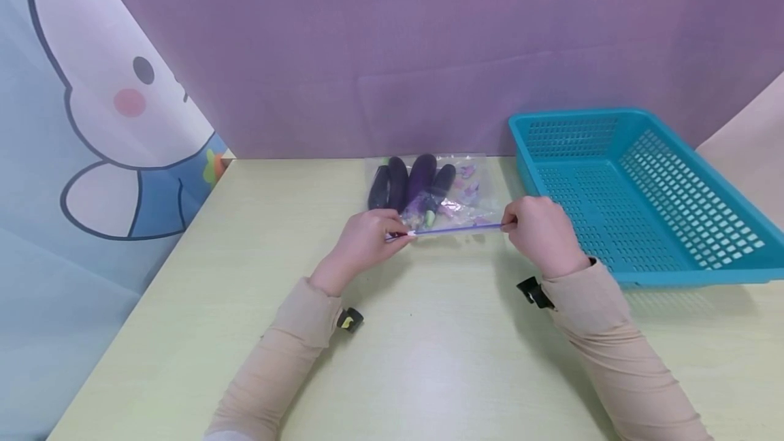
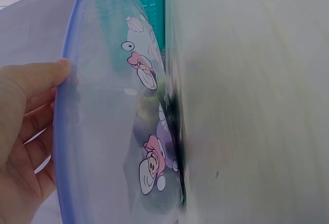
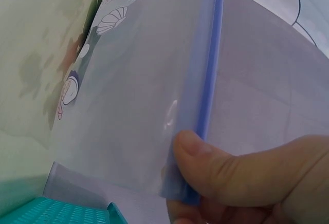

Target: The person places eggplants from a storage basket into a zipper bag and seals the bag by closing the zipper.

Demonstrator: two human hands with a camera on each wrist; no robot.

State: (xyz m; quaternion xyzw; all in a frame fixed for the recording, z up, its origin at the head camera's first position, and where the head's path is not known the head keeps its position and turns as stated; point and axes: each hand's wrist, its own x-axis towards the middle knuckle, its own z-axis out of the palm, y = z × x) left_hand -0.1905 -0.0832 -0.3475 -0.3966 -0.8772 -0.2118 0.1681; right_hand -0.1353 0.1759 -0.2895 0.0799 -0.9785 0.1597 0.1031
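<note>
A clear zip bag (image 1: 486,199) with printed cartoon figures lies at the back of the table, several dark purple eggplants (image 1: 421,179) inside it. Its blue zip strip (image 1: 459,229) runs stretched between both hands along the near edge. My left hand (image 1: 367,235) pinches the strip toward its left end, beside a small white slider (image 1: 412,233). In the left wrist view the thumb (image 2: 43,75) presses on the blue strip, fingers behind it. My right hand (image 1: 542,230) grips the strip's right corner, and its thumb (image 3: 205,157) lies on the film in the right wrist view.
A teal plastic basket (image 1: 612,274) with perforated walls stands at the right, close to my right hand. A purple cloth (image 1: 429,53) hangs behind the light wooden table (image 1: 416,359). On the left hangs a blue curtain (image 1: 37,291) with a cartoon figure.
</note>
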